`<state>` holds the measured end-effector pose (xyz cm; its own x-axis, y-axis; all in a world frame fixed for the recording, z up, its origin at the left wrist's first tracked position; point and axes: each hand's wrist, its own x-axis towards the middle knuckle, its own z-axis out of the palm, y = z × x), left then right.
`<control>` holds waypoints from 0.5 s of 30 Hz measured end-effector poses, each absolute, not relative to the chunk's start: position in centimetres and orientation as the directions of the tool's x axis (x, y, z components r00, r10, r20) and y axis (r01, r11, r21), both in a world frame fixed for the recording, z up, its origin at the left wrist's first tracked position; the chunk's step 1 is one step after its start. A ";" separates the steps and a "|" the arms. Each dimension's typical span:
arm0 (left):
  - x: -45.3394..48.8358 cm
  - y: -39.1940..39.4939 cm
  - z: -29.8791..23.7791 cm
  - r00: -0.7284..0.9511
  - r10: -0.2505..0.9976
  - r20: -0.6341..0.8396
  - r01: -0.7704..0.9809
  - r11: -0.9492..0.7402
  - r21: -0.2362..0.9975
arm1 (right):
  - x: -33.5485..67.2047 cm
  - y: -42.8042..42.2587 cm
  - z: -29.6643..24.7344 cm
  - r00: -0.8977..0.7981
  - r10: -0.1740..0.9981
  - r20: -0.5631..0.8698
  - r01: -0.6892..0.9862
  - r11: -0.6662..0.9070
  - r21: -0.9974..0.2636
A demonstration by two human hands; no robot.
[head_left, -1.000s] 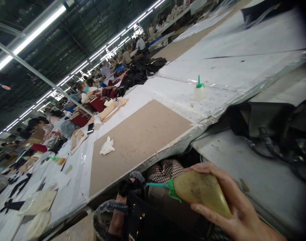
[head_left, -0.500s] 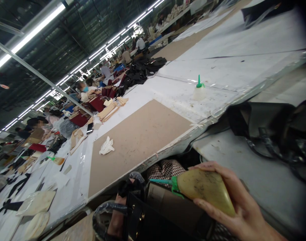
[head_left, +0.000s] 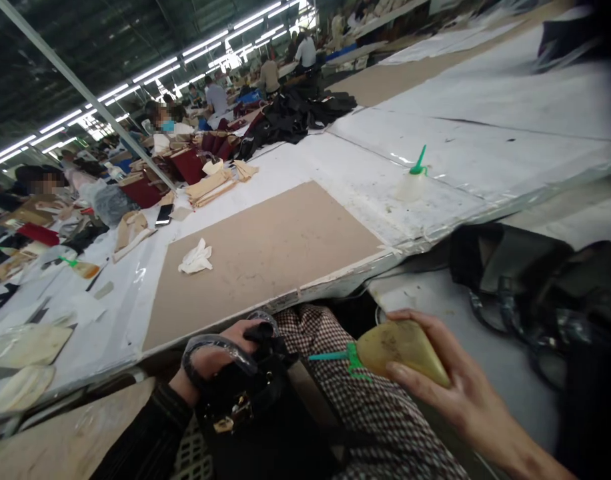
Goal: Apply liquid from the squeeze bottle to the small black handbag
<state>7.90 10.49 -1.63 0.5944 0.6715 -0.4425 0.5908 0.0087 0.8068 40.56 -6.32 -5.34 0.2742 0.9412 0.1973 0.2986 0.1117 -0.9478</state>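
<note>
My right hand (head_left: 455,387) is wrapped round a yellowish squeeze bottle (head_left: 400,348) whose green nozzle (head_left: 330,357) points left toward a black handbag (head_left: 255,407) on my lap. My left hand (head_left: 213,357) grips the bag near its plastic-wrapped handle (head_left: 210,347), with a gold clasp (head_left: 230,421) showing below. Under both lies checked fabric (head_left: 365,407) over my knees.
A long white worktable (head_left: 365,180) carries a brown board (head_left: 265,253) with a white rag (head_left: 195,259) and a clear green-capped bottle (head_left: 411,185). Black bags (head_left: 535,287) lie on the grey surface at right. Other people work at piled bags and leather pieces far left.
The view has tilted down and shifted. The bag has dropped lower on my lap, its brown inside no longer shows, and my left hand is now plainly visible gripping it. The bottle stays in my right hand.
</note>
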 end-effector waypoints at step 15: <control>7.9 12.5 -8.0 0.566 0.697 -0.441 0.488 0.148 0.860 | 39.5 -1.3 -10.2 -0.033 0.936 0.350 0.487 0.321 -0.813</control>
